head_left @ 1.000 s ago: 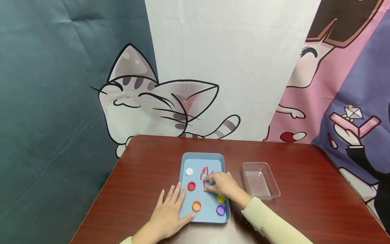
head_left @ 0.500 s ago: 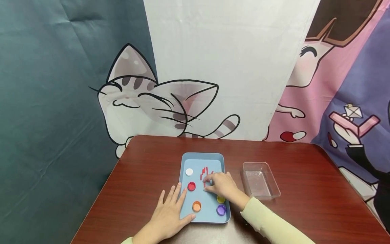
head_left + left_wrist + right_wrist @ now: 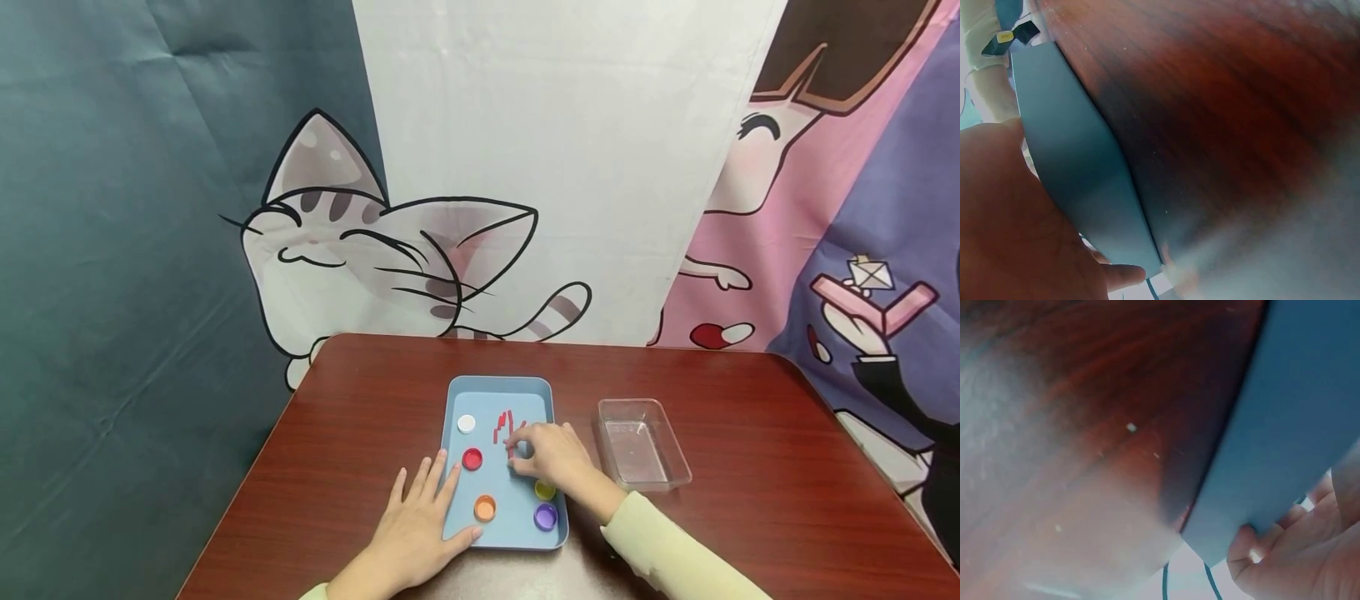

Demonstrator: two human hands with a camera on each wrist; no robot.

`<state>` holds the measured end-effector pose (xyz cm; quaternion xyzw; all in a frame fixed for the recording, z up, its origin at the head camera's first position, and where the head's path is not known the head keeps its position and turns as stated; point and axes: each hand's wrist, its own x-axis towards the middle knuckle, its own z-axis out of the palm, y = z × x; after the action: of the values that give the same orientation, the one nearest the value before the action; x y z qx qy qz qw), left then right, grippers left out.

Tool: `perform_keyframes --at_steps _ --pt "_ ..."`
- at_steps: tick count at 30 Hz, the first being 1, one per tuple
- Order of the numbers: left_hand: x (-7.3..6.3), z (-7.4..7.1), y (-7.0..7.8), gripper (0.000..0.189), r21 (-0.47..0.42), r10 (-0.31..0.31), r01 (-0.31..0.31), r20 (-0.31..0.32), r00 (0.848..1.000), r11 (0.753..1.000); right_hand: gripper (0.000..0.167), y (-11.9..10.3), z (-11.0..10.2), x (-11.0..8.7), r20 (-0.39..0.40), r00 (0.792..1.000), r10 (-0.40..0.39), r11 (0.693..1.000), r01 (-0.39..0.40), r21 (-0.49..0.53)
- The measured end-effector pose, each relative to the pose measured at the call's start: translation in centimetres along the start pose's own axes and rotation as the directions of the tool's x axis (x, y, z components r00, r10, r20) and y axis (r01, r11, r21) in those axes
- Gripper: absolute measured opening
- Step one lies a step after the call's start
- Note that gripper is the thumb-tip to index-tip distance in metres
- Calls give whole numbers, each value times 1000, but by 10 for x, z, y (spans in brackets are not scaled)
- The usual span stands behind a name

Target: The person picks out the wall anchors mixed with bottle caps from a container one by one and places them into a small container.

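Left hand (image 3: 414, 527): fingers spread, at blue tray (image 3: 513, 504) edge. Right hand (image 3: 555, 457): pinching one red strip (image 3: 511, 451).

- Two hands: one left hand (image 3: 412, 533), one right hand (image 3: 558, 458)
- One worktop (image 3: 360, 417)
- One blue tray (image 3: 512, 517)
- Five round caps: one white cap (image 3: 467, 424), one red cap (image 3: 472, 459), one orange cap (image 3: 485, 508), one yellow cap (image 3: 544, 492), one purple cap (image 3: 546, 517)
- At least four red strips (image 3: 511, 420); the exact count cannot be told
- One clear box (image 3: 640, 446)
- One drawn cat (image 3: 352, 287)

No legible lettering, perhaps faint unreadable marks on the clear plastic box (image 3: 647, 460)
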<state>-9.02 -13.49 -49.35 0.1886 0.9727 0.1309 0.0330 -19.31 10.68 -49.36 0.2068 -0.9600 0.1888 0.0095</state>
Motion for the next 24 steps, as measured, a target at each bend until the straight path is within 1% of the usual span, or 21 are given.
perform_keyframes --at_steps 5,10,16,18,24 --pt "0 1 0 90 -3 -10 10 5 1000 1000 19 3 -9 -3 -23 1000 -12 999 13 44" --pt "0 2 -1 90 -2 -19 19 10 1000 1000 18 9 -15 -6 -32 999 3 989 2 151" --pt "1 6 -2 91 -1 -21 21 4 1000 1000 20 19 -25 -11 -75 997 6 952 18 305" --pt "1 6 -2 91 1 -22 22 3 1000 1000 20 22 -29 -13 -87 996 5 941 24 337" --pt "1 5 -2 91 -4 -16 16 -10 1000 1000 21 31 -40 -20 -71 997 4 908 26 417"
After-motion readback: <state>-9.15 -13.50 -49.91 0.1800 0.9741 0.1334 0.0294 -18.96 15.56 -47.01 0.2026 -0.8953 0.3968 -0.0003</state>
